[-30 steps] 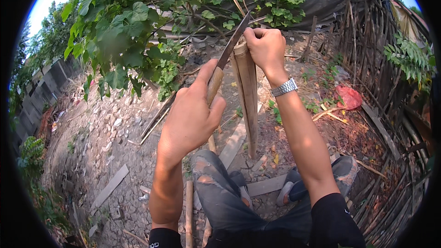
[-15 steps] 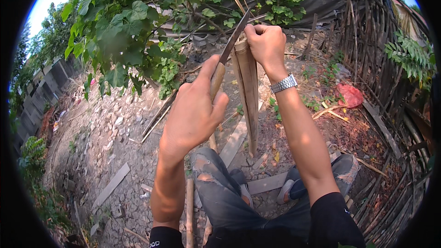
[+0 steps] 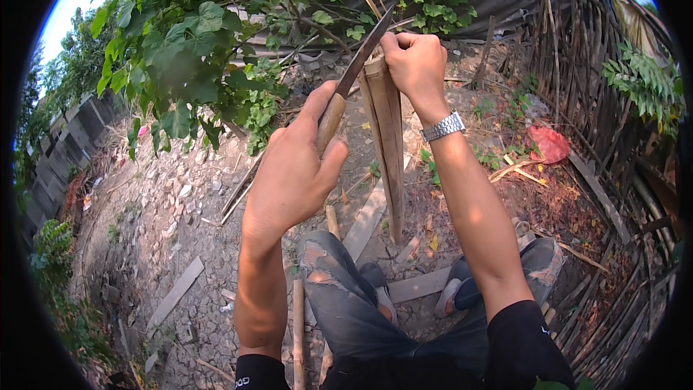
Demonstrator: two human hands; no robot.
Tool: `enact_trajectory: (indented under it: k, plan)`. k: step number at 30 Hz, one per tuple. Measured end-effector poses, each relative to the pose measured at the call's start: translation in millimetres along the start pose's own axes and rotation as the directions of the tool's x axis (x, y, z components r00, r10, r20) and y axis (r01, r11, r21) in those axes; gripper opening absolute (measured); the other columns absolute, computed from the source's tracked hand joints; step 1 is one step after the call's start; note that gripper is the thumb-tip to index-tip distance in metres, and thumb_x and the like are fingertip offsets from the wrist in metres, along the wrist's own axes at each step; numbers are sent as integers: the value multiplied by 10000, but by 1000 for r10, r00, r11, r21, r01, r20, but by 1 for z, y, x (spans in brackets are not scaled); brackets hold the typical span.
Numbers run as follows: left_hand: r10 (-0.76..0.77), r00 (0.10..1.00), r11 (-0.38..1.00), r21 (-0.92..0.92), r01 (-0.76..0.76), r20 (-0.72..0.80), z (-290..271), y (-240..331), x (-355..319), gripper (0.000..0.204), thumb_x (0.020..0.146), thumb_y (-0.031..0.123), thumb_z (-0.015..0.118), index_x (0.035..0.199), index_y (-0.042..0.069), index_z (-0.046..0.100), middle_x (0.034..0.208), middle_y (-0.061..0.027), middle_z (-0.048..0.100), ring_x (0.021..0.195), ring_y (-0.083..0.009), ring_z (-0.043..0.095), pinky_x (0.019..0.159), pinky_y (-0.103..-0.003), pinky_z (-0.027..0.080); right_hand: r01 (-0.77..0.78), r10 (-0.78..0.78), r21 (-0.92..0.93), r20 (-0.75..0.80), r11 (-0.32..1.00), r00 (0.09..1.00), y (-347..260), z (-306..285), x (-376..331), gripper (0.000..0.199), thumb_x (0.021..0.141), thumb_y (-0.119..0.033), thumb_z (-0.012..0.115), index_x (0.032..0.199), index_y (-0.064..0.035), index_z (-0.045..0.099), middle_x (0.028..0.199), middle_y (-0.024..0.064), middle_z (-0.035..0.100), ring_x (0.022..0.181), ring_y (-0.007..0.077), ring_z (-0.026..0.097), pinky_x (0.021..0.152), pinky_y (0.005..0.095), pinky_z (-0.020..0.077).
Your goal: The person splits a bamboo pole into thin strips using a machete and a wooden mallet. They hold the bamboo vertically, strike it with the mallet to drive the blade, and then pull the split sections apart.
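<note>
From the head camera looking down, the person's left hand (image 3: 292, 173) is wrapped tight round the wooden handle of a long knife (image 3: 354, 76), its blade slanting up to the far right. The right hand (image 3: 415, 65), a metal watch (image 3: 442, 127) on its wrist, has its fingers clamped on the top of an upright split bamboo piece (image 3: 386, 137), whose lower end rests on the ground just beyond the knees. Compared with a second ago, the blade's tip has crept a little higher across the bamboo's top edge, while both grips look unchanged; I'd judge the edge is only being set there. A red bag (image 3: 548, 143) lies far right, near a bamboo fence (image 3: 592, 65).
</note>
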State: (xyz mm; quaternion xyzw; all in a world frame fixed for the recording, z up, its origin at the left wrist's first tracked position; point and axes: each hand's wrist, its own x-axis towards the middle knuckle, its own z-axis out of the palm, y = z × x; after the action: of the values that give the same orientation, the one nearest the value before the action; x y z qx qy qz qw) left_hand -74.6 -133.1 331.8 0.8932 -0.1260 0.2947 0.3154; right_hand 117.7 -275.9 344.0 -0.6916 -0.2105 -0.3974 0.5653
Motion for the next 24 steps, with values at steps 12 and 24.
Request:
enact_trajectory:
  k: [12,24]
  plan:
    - [37,999,996,84,-40,30,-5,1,3,604,892,130,608,1446,-15,416,1090,-309,672,982,-494,645,899,-498,499,16,-16,17,5,1000,1000,0,2,0,363,822,-261,636,607,32,636,477,183,523,442,317,539,531,421,437]
    - [-29,999,970,241,21,33,-26,4,21,524,907,163,575,1402,10,500,1141,-288,685,1054,-451,660,968,-456,493,22,44,-194,330,981,943,4,-31,35,494,977,-458,620,1050,13,748,879,115,758,764,146,731,709,297,576]
